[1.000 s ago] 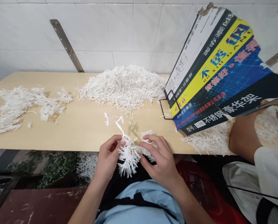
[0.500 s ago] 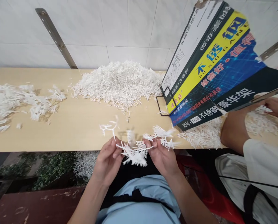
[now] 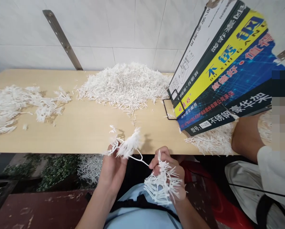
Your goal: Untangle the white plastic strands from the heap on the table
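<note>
My left hand (image 3: 114,168) pinches a white plastic sprue (image 3: 128,145), a thin branching stem with bushy tufts of small white sticks. Its curved runner stretches across to my right hand (image 3: 169,162), whose closed fingers grip the other end. A second tuft hangs over the back of my right hand. Both hands are just in front of the table's near edge. Beyond them a large heap of loose white sticks (image 3: 125,84) lies against the wall. More branching white pieces (image 3: 25,101) are spread at the left of the table.
On the right, a printed cardboard panel (image 3: 218,76) stands upright in a black wire stand (image 3: 170,109). Behind it are more white sticks (image 3: 211,140) and another person's arm (image 3: 246,133). Green plants (image 3: 53,167) and a white pile (image 3: 89,168) sit below the wooden table (image 3: 85,127).
My right hand has turned over, bringing its tuft down over its back. My left hand's tufts now stand higher, and the runner between my hands is stretched out. The view shifted slightly.
</note>
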The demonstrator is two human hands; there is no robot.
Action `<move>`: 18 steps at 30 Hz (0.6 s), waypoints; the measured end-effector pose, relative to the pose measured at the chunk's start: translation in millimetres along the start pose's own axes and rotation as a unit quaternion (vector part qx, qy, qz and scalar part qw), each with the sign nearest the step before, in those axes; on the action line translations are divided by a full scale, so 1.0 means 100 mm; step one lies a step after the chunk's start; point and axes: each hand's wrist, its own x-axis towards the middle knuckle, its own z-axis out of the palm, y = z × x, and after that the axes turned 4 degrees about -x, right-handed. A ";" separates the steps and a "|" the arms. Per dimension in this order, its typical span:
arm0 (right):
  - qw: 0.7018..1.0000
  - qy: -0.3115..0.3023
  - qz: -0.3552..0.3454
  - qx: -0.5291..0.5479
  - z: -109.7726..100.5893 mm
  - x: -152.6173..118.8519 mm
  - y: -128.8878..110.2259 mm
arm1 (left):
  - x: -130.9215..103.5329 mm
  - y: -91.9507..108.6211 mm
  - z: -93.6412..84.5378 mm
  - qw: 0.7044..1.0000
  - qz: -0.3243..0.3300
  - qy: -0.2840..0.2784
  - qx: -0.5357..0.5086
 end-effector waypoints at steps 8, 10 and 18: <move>0.984 -0.014 -0.160 -0.073 0.06 -0.22 0.02 | -0.05 -0.01 0.09 0.993 -0.002 -0.095 -0.069; 0.966 -0.044 -0.233 -0.107 0.16 -0.28 0.03 | -0.08 -0.04 0.10 0.989 -0.003 -0.138 -0.060; 0.943 -0.097 -0.280 -0.153 0.41 -0.25 -0.02 | 0.05 0.12 0.03 0.981 0.037 -0.179 -0.067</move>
